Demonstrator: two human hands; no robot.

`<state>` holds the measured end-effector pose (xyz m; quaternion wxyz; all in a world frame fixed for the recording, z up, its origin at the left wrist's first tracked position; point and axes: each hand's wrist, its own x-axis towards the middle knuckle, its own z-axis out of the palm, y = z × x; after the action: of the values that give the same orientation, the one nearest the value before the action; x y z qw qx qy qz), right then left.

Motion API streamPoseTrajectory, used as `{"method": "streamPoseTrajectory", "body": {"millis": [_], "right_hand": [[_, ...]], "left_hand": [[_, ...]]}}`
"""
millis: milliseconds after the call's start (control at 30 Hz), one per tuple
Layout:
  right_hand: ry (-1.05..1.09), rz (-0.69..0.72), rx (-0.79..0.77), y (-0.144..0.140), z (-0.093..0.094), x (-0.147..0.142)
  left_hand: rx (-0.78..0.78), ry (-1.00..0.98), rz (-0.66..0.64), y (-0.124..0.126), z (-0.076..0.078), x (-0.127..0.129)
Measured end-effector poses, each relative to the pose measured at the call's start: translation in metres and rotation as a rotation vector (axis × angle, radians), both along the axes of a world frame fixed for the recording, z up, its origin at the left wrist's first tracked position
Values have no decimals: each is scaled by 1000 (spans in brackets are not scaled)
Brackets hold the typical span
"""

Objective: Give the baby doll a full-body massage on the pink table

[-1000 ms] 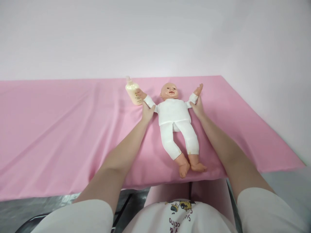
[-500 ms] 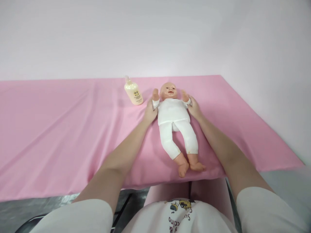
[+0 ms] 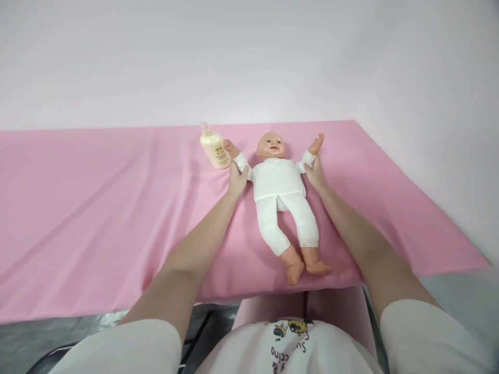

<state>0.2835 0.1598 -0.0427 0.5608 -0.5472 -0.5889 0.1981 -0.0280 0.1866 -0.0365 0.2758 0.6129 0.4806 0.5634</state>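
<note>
A baby doll (image 3: 279,187) in a white suit lies on its back on the pink sheet (image 3: 97,208), head toward the wall, bare feet toward me. My left hand (image 3: 236,179) grips the doll's arm on the left side, which is stretched outward. My right hand (image 3: 314,174) grips the doll's other arm, also spread out and raised. A cream lotion bottle (image 3: 213,147) stands just beyond the doll's left-side hand, almost touching it.
The pink sheet covers a long table that runs left along a pale wall. Its right end slopes off near the wall at the right. The near edge drops to a grey floor and a dark frame below.
Half a second ago both doll arms were folded in beside its head; now my hands have spread them outward again, as they were a second ago.
</note>
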Motion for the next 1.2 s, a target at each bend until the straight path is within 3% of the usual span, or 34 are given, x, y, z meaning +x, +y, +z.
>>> {"method": "streamPoseTrajectory", "body": {"millis": [200, 300, 467, 667, 800, 933, 1067, 1200], "right_hand": [[-267, 122, 114, -15, 13, -14], [-366, 166, 79, -18, 17, -17], [-252, 116, 101, -13, 11, -13], [9, -11, -36, 4, -3, 2], [-7, -15, 55, 12, -3, 11], [-45, 36, 13, 10, 1, 6], [-30, 106, 24, -3, 6, -6], [-240, 152, 100, -15, 16, -13]], "left_hand": [[152, 258, -243, -7, 5, 5], [158, 273, -267, -10, 8, 8], [113, 223, -195, -15, 10, 9], [-3, 14, -29, -6, 4, 0], [-84, -122, 51, 3, 0, -5], [-28, -130, 73, 2, 0, -3], [73, 23, -13, -4, 2, 0], [184, 279, -206, -6, 4, 4]]}}
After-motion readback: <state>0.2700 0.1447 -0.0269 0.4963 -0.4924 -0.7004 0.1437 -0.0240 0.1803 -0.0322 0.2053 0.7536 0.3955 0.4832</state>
